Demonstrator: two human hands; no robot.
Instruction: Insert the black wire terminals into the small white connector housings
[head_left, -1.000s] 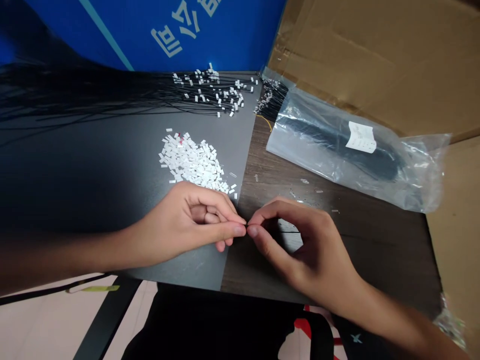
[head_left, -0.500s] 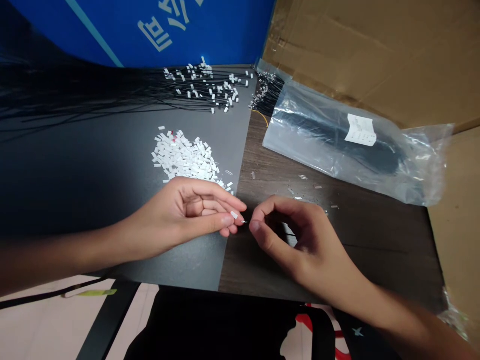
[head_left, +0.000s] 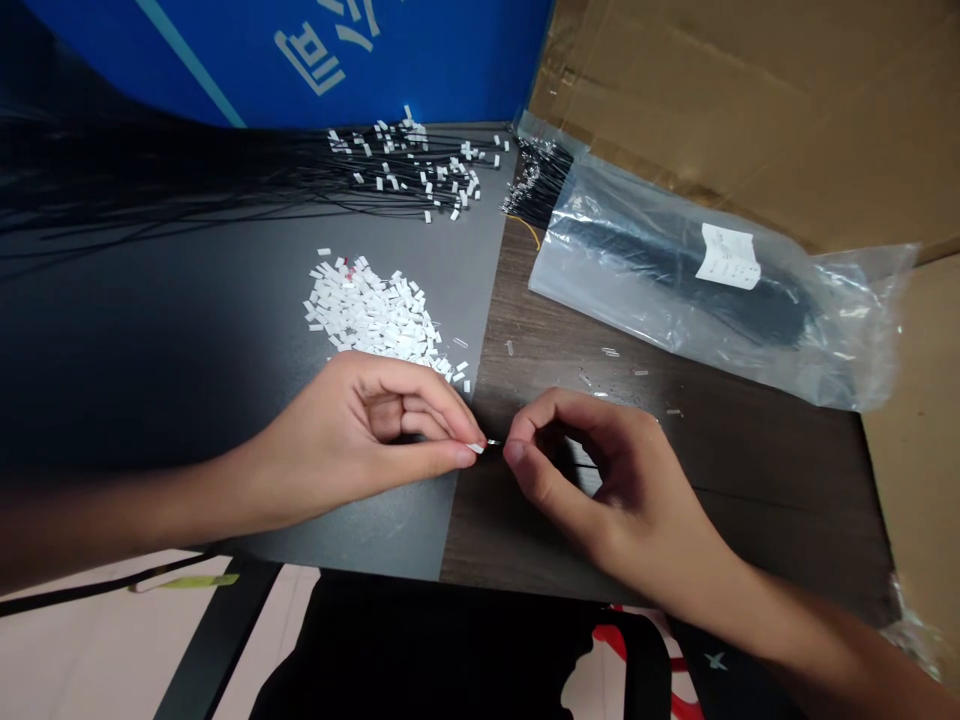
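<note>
My left hand (head_left: 397, 430) pinches a small white plastic connector housing (head_left: 475, 449) between thumb and forefinger, the other fingers curled behind. Facing it, my right hand (head_left: 581, 460) is closed, thumb against forefinger. From its fingertips a tiny silvery metal terminal (head_left: 493, 442) points left, up against the white housing; whether it has entered the housing I cannot tell. Any wire behind that terminal is hidden by the right hand. Beyond my left hand lies a heap of identical white housings (head_left: 375, 310) on the grey mat.
Black wires (head_left: 247, 175) with white housings on their ends lie across the back left. A clear plastic bag (head_left: 660, 300) of black wires with bare metal ends is at the right. Small clear slivers (head_left: 611, 352) are scattered on the wooden tabletop (head_left: 757, 440). Cardboard (head_left: 735, 110) and a blue panel (head_left: 187, 50) stand behind.
My left thumb and forefinger have closed together on the white housing, which has turned and moved slightly down and right, up to the metal terminal. My right hand has barely shifted.
</note>
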